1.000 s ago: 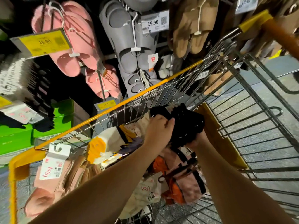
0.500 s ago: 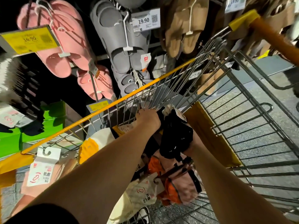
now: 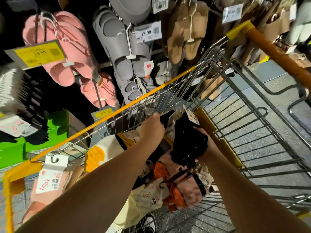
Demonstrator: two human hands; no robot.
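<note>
Item: black sock bundle (image 3: 188, 142), with a white card label (image 3: 193, 117) at its top end. Location: held above the other packs, inside the wire shopping cart (image 3: 252, 132), near its yellow-edged far wall.

Right hand (image 3: 204, 146): clamped round the bundle from below and the side.

Left hand (image 3: 151, 130): fingers curled over the bundle's black upper end, close to the cart wall.

Also in the cart: orange socks (image 3: 170, 182), cream sock pack (image 3: 148, 199), pink sock pack (image 3: 50, 187).

Behind the cart, hanging: pink slippers (image 3: 67, 64), grey slippers (image 3: 121, 52), price tag (image 3: 147, 31) reading 19.90.

2 bare forearms (image 3: 101, 182), bare grips (image 3: 152, 130)
</note>
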